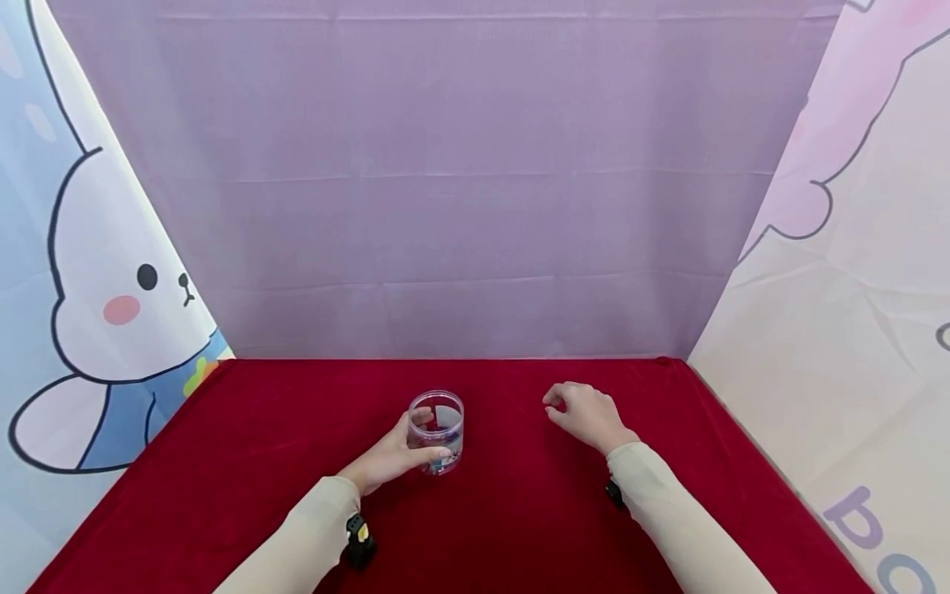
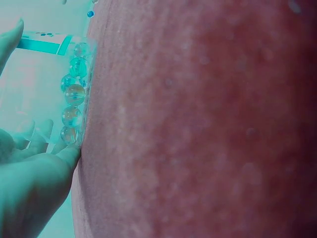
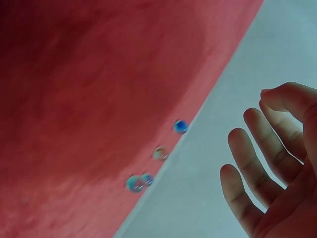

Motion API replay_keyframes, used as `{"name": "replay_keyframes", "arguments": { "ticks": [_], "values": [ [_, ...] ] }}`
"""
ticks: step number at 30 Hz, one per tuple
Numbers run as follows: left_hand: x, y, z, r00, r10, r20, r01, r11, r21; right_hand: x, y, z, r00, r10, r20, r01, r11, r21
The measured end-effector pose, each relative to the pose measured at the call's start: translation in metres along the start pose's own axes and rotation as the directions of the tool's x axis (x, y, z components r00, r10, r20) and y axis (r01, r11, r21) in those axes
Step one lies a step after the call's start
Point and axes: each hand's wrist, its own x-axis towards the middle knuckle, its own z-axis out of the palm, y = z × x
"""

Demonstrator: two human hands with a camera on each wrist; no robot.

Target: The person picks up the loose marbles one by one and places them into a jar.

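Observation:
My left hand (image 1: 393, 456) grips a clear, open-topped plastic jar (image 1: 454, 431), thumb on the near side and fingers round the far side. Through its wall in the left wrist view, several clear and tinted glass-like beads (image 2: 75, 94) lie along the bottom. To the right, my right hand (image 1: 590, 414) hovers over the red cloth with fingers loosely bent and nothing between them. Several loose beads (image 3: 180, 126), one of them deep blue, lie on the cloth beyond its fingers in the right wrist view.
A red cloth (image 1: 512, 511) covers the table. A purple curtain (image 1: 475, 181) hangs behind its far edge, with printed cartoon panels (image 1: 96, 247) at both sides. Another small blue bead (image 2: 90, 14) shows past the jar in the left wrist view.

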Motion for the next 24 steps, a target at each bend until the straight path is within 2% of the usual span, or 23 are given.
{"name": "replay_keyframes", "arguments": {
  "ticks": [12, 24],
  "values": [
    [0.000, 0.000, 0.000, 1.000, 0.004, -0.006, -0.004, 1.000, 0.001, -0.002, 0.027, -0.002, 0.998, 0.061, 0.006, -0.061, 0.998, 0.012],
    [0.000, 0.001, 0.001, 1.000, 0.001, -0.011, -0.001, 1.000, 0.009, -0.004, 0.053, -0.010, 0.985, 0.174, 0.016, -0.175, 0.984, 0.034]
  ]
}}
